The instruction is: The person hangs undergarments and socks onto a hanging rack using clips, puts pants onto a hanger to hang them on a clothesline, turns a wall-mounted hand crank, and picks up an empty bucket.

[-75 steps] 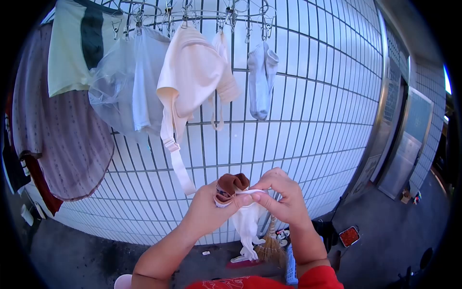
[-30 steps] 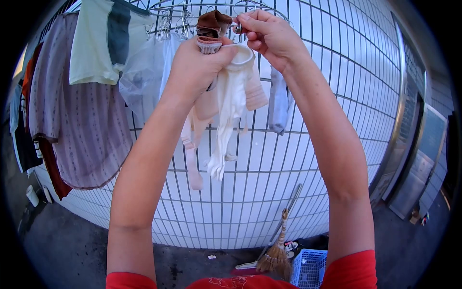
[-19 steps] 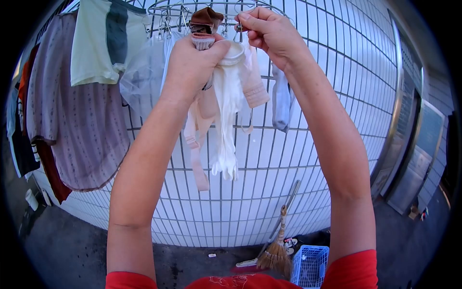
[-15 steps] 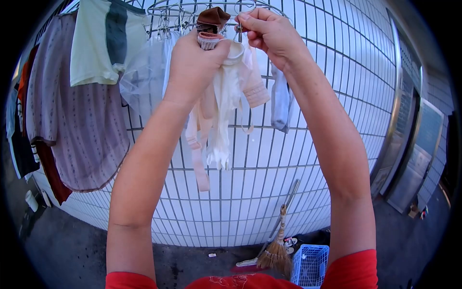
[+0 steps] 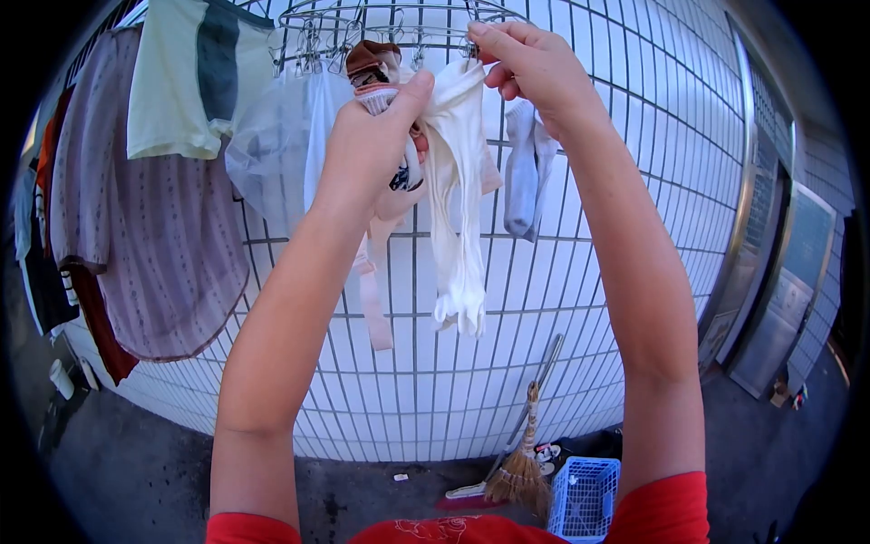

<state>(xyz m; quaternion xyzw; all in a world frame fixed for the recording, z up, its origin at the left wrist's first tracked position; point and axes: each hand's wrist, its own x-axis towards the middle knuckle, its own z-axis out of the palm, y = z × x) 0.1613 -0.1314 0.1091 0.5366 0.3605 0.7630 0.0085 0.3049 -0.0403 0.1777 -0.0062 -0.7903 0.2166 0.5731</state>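
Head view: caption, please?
Right hand at a clip atop a white garment; left hand holding bundled laundry before a tiled wall.

Red top (image 5: 458, 530), sleeves (image 5: 671, 499) ending above the elbows, same red. Thin pale line-art print (image 5: 435, 526) on the front. Forearms uncovered, no gloves, nothing worn at either wrist.

White, stretchy toed garment (image 5: 456, 190), hanging limp and lengthwise, top edge at a metal clip (image 5: 472, 47).
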